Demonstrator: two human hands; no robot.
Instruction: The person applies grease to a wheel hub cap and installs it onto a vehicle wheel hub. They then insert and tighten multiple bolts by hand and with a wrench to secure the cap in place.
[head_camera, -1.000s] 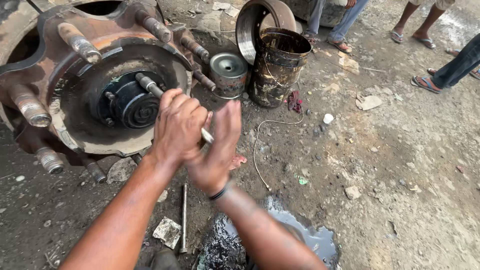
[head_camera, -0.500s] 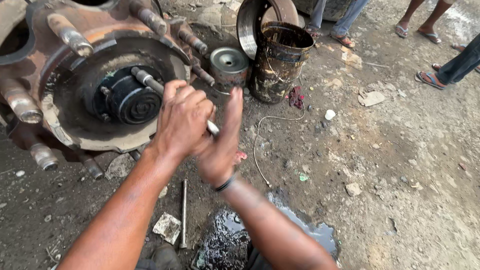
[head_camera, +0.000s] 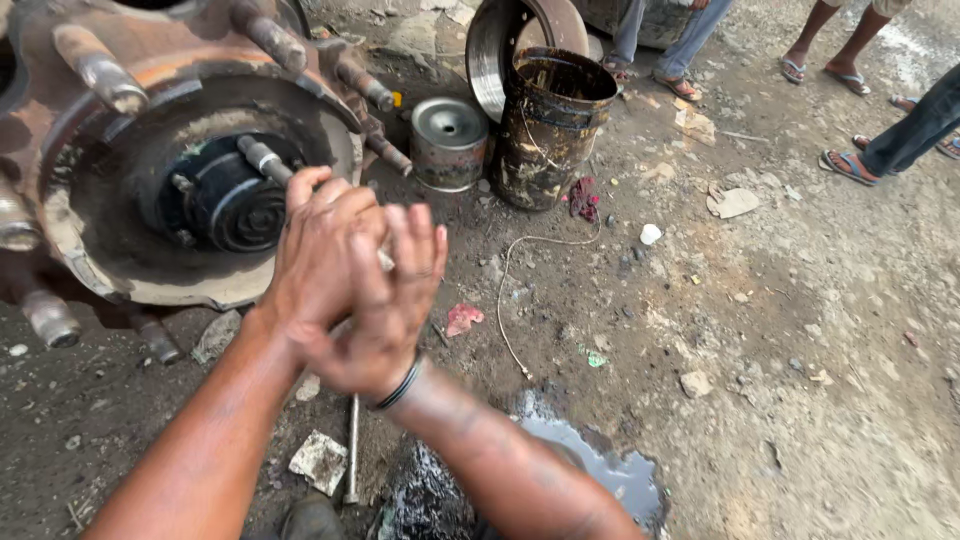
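A big rusty wheel hub (head_camera: 130, 250) with long studs (head_camera: 100, 70) lies at the upper left, a black greasy centre (head_camera: 235, 205) in its middle. A metal rod (head_camera: 262, 158) sticks out of that centre toward me. My left hand (head_camera: 320, 240) is curled over the near part of the rod. My right hand (head_camera: 395, 300), a black band at its wrist, presses flat against the left, fingers stretched upward, so the rod is pinched between both palms. Most of the rod is hidden by my hands.
A silver metal can (head_camera: 448, 140), a dirty dark bucket (head_camera: 550, 130) and a brake drum (head_camera: 520, 35) stand behind the hub. A thin bar (head_camera: 352, 450), a loose wire (head_camera: 510, 300) and an oily puddle (head_camera: 600, 470) lie on the dirt. Other people's sandalled feet (head_camera: 848, 165) are at the top right.
My right palm has slid back along the left hand, its fingers now level with my left knuckles. The rod tip that showed past my hands is now almost covered.
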